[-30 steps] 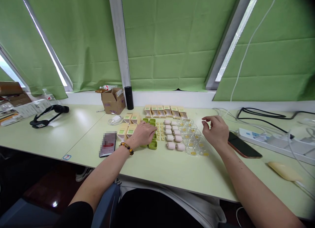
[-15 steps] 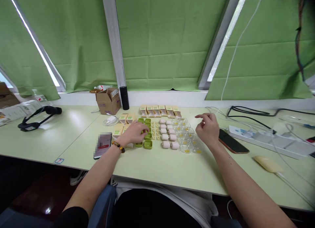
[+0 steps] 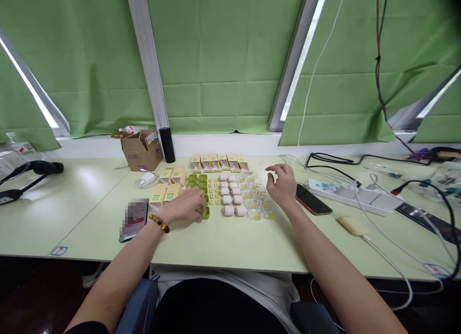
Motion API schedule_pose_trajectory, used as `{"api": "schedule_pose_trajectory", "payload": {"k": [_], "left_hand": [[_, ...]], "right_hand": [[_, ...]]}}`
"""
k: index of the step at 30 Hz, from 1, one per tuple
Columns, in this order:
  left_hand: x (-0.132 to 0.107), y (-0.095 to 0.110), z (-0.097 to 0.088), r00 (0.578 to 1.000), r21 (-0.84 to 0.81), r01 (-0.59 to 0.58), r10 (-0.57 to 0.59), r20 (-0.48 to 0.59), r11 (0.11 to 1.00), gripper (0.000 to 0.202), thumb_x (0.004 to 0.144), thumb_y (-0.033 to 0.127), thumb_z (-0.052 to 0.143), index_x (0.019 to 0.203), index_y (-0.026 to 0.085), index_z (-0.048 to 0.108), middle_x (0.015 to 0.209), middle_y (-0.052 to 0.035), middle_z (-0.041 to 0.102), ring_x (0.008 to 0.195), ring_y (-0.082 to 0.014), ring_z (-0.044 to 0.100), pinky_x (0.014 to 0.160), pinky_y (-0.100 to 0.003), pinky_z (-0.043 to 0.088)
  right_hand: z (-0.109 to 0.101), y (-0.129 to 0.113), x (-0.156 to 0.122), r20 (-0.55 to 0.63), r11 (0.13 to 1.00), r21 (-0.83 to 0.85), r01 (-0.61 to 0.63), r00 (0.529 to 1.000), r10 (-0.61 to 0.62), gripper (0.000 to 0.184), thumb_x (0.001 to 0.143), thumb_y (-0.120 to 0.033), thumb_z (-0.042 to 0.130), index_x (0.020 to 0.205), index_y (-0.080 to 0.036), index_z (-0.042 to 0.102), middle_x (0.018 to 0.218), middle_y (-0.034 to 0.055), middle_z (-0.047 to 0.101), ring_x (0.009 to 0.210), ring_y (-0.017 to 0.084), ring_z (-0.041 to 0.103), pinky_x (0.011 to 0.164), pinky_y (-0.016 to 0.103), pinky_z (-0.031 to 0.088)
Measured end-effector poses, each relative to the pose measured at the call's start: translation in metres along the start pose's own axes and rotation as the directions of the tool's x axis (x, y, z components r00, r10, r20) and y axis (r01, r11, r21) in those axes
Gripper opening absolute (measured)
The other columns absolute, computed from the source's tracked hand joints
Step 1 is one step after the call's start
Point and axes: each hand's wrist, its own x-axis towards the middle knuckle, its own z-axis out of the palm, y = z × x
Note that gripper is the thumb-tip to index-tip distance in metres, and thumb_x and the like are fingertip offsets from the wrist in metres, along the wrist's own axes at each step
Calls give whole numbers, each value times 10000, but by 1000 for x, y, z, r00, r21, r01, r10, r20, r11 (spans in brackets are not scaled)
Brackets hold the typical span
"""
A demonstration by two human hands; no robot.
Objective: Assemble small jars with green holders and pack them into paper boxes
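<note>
My left hand (image 3: 189, 204), with a beaded bracelet on the wrist, is lowered over the front of two columns of small olive-green boxes (image 3: 202, 177). Its fingers are bent around a green box in the front row, mostly hidden beneath them. To the right lie small yellow pieces (image 3: 213, 190), then pale pink rounded cases (image 3: 228, 210) in pairs. Clear plastic shells (image 3: 256, 214) with yellow bits fill the rightmost columns. My right hand (image 3: 283, 182) hovers just right of these shells, holding nothing, index finger and thumb apart.
Open cardboard packets (image 3: 222, 163) line the back, more (image 3: 172, 192) stand left of the green boxes. A phone (image 3: 134, 220) lies at left, another (image 3: 312, 199) at right by a power strip (image 3: 345, 194). A brown carton (image 3: 142, 154) and black cylinder (image 3: 167, 145) stand behind.
My view has turned to the right. My left hand has moved from the middle of the green boxes toward their front row. The right hand stays beside the clear shells.
</note>
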Motion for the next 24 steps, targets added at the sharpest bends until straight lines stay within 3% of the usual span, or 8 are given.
{"api": "schedule_pose_trajectory", "payload": {"k": [4,7,11,13,17,24], "left_hand": [[4,0,3,998,-10,-63,63,-31,998,108,811,176,844,760,225,761,872,-29,696,932,-231,621,832,-354,424],[6,0,0,974,35,-122,126,-190,992,117,914,173,728,811,224,749,818,-25,699,880,-208,624,817,-350,439],[8,1,0,867,230,-34,143,-478,973,262,1046,245,547,857,218,725,714,-38,651,721,-192,570,667,-346,395],[8,3,2,816,282,45,127,-564,958,325,1066,242,482,831,221,706,649,-29,597,625,-173,515,594,-336,345],[11,5,9,775,264,112,82,-626,958,351,1036,183,453,751,223,654,578,-13,508,528,-151,422,525,-321,278],[18,7,13,752,354,151,125,-647,923,345,1013,116,451,769,217,673,598,-18,544,527,-152,434,529,-322,258]], "right_hand": [[0,0,0,-1,1000,5,7,1000,-7,198,927,-194,532,1022,-233,701,1052,127,645,1049,320,603,750,420,503],[0,-1,1,-7,1000,4,16,1000,-16,200,933,-191,527,1025,-232,700,1056,128,648,1058,323,601,764,427,505],[-1,-4,1,-14,1000,0,24,1000,-24,200,946,-194,522,1033,-231,697,1067,129,654,1068,326,599,773,431,504],[-1,-5,1,-11,1000,3,22,1000,-22,199,948,-194,522,1040,-230,696,1069,129,662,1065,327,596,769,431,499],[-2,-6,1,-4,1000,14,19,1000,-19,197,943,-188,522,1038,-234,689,1048,121,678,1050,324,601,770,430,495],[-3,-21,1,-1,997,64,51,999,-51,147,977,-261,551,1043,-245,681,1003,110,699,1016,316,615,741,420,509]]}}
